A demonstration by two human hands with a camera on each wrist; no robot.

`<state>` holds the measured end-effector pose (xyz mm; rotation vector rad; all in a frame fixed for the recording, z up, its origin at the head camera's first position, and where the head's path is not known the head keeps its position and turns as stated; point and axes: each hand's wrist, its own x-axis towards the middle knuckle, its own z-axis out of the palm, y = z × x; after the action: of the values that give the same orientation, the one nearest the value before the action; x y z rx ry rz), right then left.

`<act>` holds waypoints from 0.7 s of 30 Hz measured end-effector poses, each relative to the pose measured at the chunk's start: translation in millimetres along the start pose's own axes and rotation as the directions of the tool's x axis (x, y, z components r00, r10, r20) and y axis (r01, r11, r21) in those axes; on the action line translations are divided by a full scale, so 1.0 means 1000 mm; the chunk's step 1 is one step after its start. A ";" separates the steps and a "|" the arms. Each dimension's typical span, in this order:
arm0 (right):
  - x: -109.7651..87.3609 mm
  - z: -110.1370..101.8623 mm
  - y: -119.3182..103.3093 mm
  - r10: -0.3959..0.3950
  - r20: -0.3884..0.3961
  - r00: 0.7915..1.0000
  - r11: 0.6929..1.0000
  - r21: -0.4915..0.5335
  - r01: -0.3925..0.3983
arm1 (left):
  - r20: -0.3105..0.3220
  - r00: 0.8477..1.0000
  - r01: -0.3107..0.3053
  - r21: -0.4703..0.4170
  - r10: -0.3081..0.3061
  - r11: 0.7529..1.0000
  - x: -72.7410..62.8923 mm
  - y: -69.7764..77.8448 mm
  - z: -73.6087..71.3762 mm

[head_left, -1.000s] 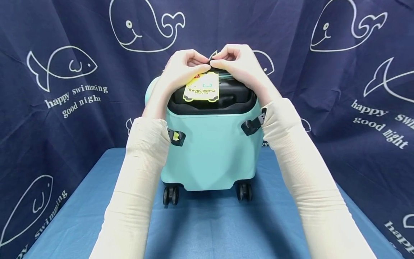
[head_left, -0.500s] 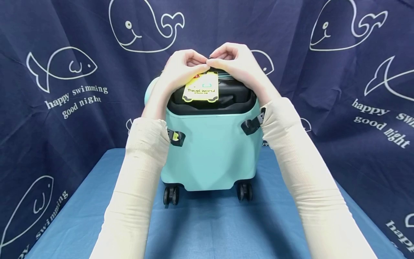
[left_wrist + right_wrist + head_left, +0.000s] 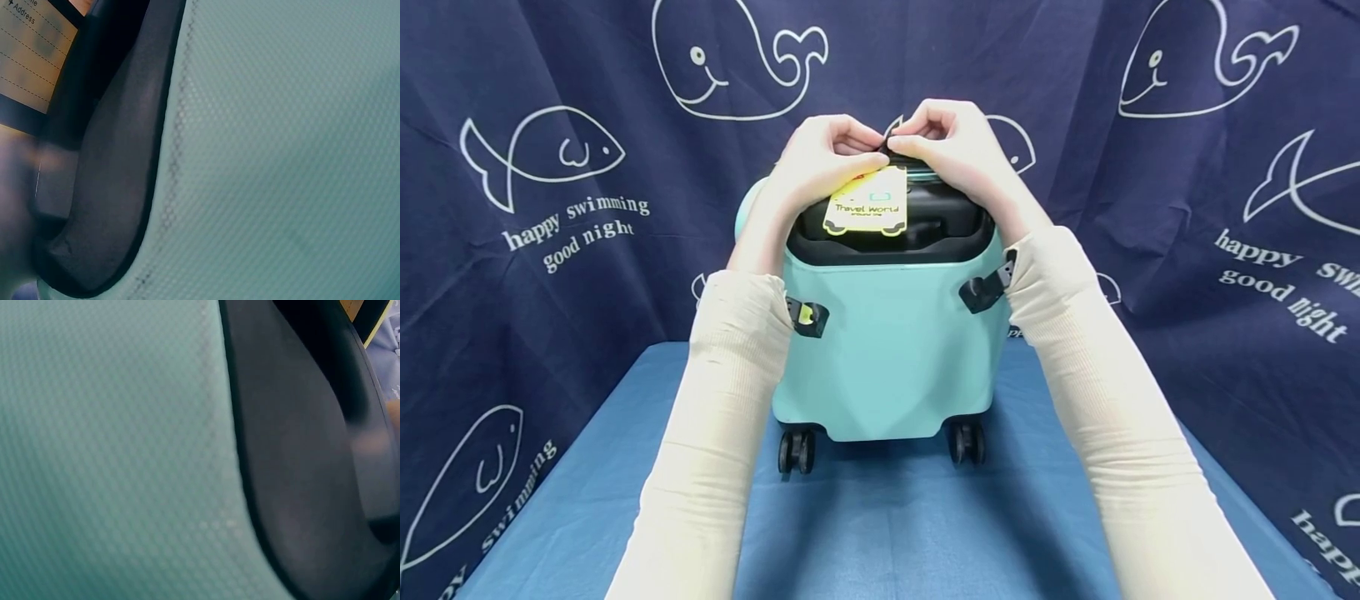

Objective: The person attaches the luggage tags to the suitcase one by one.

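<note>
A light-turquoise suitcase stands upright, its black top recess towards me. Over that recess hangs a yellow luggage tag reading "Travel World"; its lined "Address" side shows in the left wrist view. Above the tag, my left hand and right hand meet, fingertips almost touching. Between them they pinch a small dark strap, mostly covered by the fingers. The wrist views are filled by the suitcase's textured shell and black recess; the fingertips' work is outside them.
The suitcase's black wheels rest on a blue cloth-covered table. Dark blue curtains with white whale and fish drawings hang behind and at both sides. Black wrist-camera straps sit by both cuffs.
Half a second ago the fingertips closed together and hid most of the strap; now they are slightly apart and a bit of it shows. The suitcase and tag have hardly moved.
</note>
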<state>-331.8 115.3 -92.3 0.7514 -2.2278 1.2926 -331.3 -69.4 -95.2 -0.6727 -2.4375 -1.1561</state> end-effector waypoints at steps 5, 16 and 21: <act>0.000 0.000 0.000 -0.011 -0.005 1.000 1.000 0.011 0.012 | 0.002 1.000 -0.004 0.003 0.004 1.000 0.000 0.000 0.000; 0.000 0.000 -0.001 -0.009 -0.019 1.000 1.000 0.014 0.009 | 0.016 1.000 -0.005 0.017 0.005 1.000 -0.001 0.003 -0.001; 0.000 0.001 -0.002 -0.004 -0.008 1.000 1.000 0.013 0.005 | 0.015 1.000 -0.007 0.016 0.007 1.000 -0.002 0.003 -0.001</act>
<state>-331.0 114.1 -91.5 0.7545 -2.2128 1.3064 -328.3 -69.3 -93.7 -0.6867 -2.4523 -1.1319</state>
